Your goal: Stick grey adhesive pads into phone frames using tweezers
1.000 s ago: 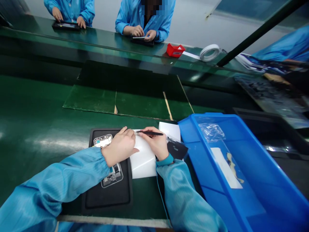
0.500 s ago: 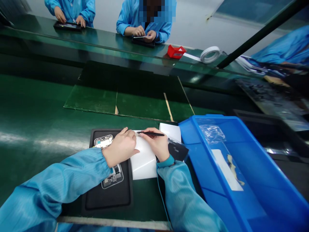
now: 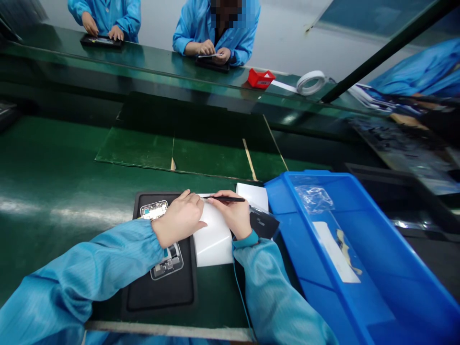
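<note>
My left hand (image 3: 181, 213) lies over the upper left of a curved white sheet (image 3: 213, 242), fingers bent against its far edge and thumb apart. In my right hand (image 3: 233, 215) is a pair of slim black tweezers (image 3: 230, 199), held like a pen, with the tip close to my left fingertips. Whatever lies at the tip is too small to make out. Under my left wrist, an opened phone (image 3: 167, 266) with bare inner parts rests in a black tray (image 3: 161, 294). My forearm hides the phone's middle.
A blue bin (image 3: 305, 258) with clear plastic and a white strip stands at right. Beside my right hand lie a black sheet (image 3: 264, 223) and white paper (image 3: 252, 195). Across the bench, two people in blue work near a red box (image 3: 260, 79) and a white tape roll (image 3: 311, 83).
Both hands stay almost in place at the white sheet. The view has shifted slightly, and a dark tray-like object now shows at the left edge.
</note>
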### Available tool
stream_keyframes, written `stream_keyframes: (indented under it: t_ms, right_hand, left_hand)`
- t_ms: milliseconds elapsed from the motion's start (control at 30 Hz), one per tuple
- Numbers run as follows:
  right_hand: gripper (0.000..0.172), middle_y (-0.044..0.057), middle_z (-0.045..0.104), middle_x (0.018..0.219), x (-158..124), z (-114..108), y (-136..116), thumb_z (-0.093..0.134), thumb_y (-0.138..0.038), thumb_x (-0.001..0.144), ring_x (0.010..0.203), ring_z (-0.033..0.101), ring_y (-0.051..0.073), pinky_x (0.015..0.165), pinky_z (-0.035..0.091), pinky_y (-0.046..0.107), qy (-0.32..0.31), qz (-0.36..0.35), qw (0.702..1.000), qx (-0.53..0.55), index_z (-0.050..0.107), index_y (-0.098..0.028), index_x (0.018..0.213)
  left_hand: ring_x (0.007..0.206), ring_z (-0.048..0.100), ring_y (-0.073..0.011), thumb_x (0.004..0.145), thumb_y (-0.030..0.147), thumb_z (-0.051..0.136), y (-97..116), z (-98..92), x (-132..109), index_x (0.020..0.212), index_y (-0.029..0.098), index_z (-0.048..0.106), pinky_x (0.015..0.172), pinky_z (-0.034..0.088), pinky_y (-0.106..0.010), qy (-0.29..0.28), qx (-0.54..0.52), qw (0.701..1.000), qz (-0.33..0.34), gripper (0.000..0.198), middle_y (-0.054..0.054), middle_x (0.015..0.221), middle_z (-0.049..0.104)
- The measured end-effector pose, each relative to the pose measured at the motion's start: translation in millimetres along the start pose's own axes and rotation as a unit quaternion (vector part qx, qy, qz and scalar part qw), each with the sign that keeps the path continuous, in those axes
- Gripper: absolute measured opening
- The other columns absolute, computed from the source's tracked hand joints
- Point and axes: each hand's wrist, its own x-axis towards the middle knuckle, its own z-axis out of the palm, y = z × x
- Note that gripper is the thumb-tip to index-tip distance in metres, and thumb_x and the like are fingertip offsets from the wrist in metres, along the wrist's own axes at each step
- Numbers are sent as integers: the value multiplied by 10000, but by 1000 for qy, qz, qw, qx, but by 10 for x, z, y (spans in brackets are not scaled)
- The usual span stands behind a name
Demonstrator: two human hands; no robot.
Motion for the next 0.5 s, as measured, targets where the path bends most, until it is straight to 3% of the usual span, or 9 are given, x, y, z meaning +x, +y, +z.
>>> stream_keyframes:
  t_ms: [133, 300, 500]
  right_hand:
    - [284, 50, 746, 813, -3, -2, 4, 851, -414, 664, 777, 713, 245, 771, 585, 404, 17, 4, 1000, 19, 701, -208, 790]
    - [305, 50, 748, 793, -5, -38, -36, 868, -398, 633, 755, 723, 252, 750, 596, 417, 35, 18, 997, 67, 679, -209, 781]
    - [279, 42, 744, 781, -43, -104, -118, 863, -361, 640, 733, 719, 245, 714, 592, 406, 59, 4, 994, 87, 665, -221, 779]
  left_hand:
    - [1035, 612, -266, 802, 426, 746, 7, -26, -8, 1041, 106, 578, 1103, 385, -425, -4, -8, 1000, -8, 433, -127, 1048, 623]
    - [1092, 573, -301, 778, 376, 764, -6, -46, -23, 1123, 147, 482, 937, 502, -420, 24, -49, 998, -32, 501, -130, 1159, 538]
    - [1197, 538, -333, 774, 348, 753, -11, 30, -16, 1298, 103, 384, 1013, 459, -422, 43, -57, 997, -35, 686, -174, 1282, 528]
